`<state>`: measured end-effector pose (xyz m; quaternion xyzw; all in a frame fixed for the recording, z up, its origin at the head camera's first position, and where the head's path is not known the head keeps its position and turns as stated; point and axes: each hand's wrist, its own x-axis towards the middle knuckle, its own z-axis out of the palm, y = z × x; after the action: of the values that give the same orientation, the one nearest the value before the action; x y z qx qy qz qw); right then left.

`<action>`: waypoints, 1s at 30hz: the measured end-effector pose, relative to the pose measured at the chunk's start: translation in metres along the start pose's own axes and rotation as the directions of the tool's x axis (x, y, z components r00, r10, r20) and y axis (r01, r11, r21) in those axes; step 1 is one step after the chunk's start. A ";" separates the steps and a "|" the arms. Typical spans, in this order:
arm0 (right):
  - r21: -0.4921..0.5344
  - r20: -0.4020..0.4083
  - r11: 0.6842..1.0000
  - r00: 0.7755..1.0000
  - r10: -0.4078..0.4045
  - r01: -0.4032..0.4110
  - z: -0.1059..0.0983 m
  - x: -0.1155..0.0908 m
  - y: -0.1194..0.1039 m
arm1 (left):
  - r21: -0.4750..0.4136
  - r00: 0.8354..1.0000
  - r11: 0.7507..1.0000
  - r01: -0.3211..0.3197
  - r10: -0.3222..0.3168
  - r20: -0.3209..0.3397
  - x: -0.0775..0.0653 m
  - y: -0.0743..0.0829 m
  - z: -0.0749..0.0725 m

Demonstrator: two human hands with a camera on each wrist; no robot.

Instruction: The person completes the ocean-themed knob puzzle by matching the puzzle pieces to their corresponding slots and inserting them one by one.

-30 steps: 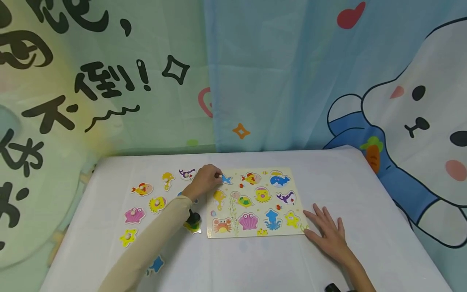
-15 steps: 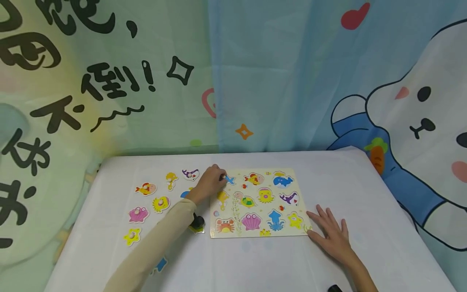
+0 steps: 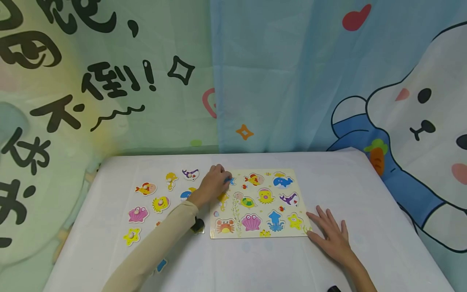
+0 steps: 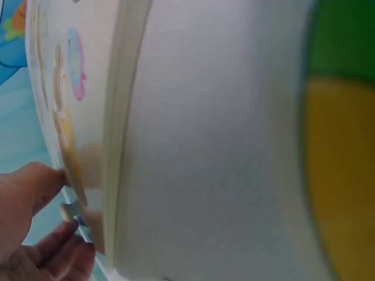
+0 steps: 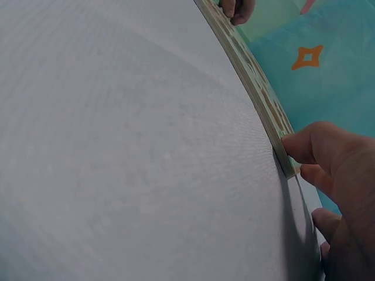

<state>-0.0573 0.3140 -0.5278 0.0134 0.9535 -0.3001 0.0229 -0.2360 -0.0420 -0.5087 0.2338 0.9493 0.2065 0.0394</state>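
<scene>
A cream-colored wooden puzzle board (image 3: 260,209) with sea-animal pictures lies flat on the table. My left hand (image 3: 213,184) is at its upper left corner, pinching the knob of a small puzzle piece (image 4: 69,212) between thumb and fingers. A bit of blue shows beside the fingertips in the head view; the hand covers most of the piece. My right hand (image 3: 332,237) rests at the board's lower right corner with its fingers spread. In the right wrist view, the thumb and a finger touch the board's edge (image 5: 266,117).
Left of the board lie loose knobbed pieces: a yellow star (image 3: 131,236), pink shell (image 3: 138,215), red-and-yellow fish (image 3: 146,189), seahorse (image 3: 171,181), purple whale (image 3: 190,174) and several others. Some are partly behind the left sleeve (image 3: 164,239). A printed curtain (image 3: 262,81) hangs behind the white table.
My left hand has shifted slightly right over the board's upper left corner, and its fingers cover more of the blue shape there. The right hand keeps its place at the board.
</scene>
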 end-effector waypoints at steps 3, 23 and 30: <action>0.000 0.003 1.000 1.000 0.003 -0.003 0.001 0.000 0.000 | 0.052 1.000 0.998 -0.029 0.029 -0.011 -0.002 0.002 -0.001; -0.024 0.038 1.000 0.999 0.009 -0.008 0.000 0.004 -0.002 | -0.008 0.989 0.997 -0.082 0.080 -0.121 -0.060 -0.007 -0.017; -0.032 0.051 0.999 0.998 0.030 -0.028 -0.002 0.002 -0.002 | 0.048 0.983 0.995 -0.086 0.092 -0.159 -0.100 -0.013 -0.016</action>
<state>-0.0600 0.3133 -0.5253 0.0191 0.9569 -0.2852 0.0520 -0.1559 -0.1048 -0.5015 0.2593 0.9420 0.2068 -0.0514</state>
